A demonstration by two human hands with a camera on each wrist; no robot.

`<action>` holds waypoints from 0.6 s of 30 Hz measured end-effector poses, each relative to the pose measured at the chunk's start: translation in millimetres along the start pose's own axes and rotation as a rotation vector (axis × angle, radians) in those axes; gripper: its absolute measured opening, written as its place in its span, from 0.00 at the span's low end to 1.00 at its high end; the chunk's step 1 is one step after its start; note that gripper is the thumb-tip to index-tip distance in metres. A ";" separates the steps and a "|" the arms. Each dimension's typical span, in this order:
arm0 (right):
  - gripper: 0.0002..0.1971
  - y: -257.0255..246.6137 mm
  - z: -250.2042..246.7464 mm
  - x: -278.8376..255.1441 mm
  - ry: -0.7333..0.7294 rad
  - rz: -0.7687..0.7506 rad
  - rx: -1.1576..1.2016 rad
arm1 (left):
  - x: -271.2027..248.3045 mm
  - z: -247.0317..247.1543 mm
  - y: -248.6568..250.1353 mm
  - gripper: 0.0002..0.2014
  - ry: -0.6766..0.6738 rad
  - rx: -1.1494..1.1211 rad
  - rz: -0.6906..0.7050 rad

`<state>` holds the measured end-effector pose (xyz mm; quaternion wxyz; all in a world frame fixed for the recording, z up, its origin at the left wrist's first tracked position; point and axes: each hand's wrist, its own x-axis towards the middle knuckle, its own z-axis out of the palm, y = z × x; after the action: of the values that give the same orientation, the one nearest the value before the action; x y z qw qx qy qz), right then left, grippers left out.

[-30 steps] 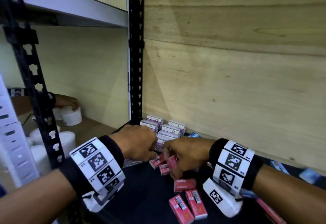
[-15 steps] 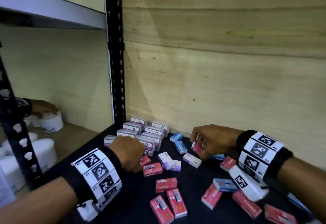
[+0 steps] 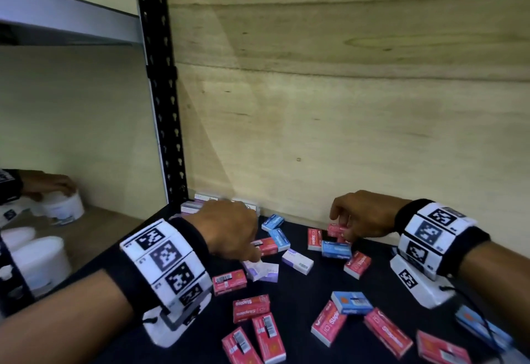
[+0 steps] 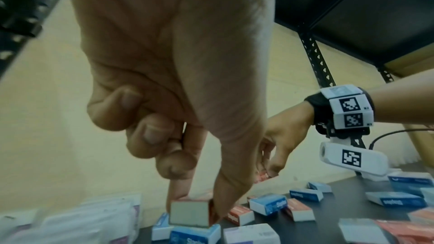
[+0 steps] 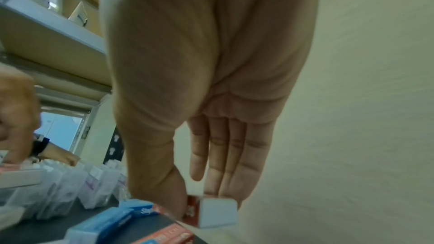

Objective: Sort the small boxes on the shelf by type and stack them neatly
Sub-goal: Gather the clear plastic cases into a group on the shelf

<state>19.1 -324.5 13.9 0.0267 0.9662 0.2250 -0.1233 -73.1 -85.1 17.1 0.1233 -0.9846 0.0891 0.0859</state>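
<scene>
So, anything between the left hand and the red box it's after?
Nothing visible. The left hand already pinches the red box, with thumb and forefinger on opposite sides. A blue box lies just beneath it.

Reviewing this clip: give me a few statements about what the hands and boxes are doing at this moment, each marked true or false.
1. The left hand pinches a red box between thumb and forefinger. True.
2. The right hand holds a blue box. False: it grips a red box by the back wall.
3. The purple-and-white boxes are grouped in the back left corner. True.
4. All red boxes are already stacked. False: many lie scattered on the dark shelf, like the red pair at the front.
</scene>
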 end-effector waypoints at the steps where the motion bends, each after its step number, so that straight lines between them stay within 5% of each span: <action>1: 0.24 3.0 0.8 0.6 0.002 -0.004 -0.026 | 7.9 -1.4 6.5 0.20 0.013 -0.004 0.014; 7: 0.15 22.4 7.3 5.1 0.034 -0.053 -0.101 | 64.0 -12.0 30.3 0.22 0.016 0.027 0.088; 18: 0.12 43.1 23.9 19.2 0.055 -0.083 -0.041 | 140.5 -13.1 60.0 0.21 -0.031 0.030 0.127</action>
<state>49.4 -357.5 -14.2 0.0351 0.9582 0.2681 -0.0931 53.2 -167.4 -11.0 0.1337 -0.9736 0.1508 0.1075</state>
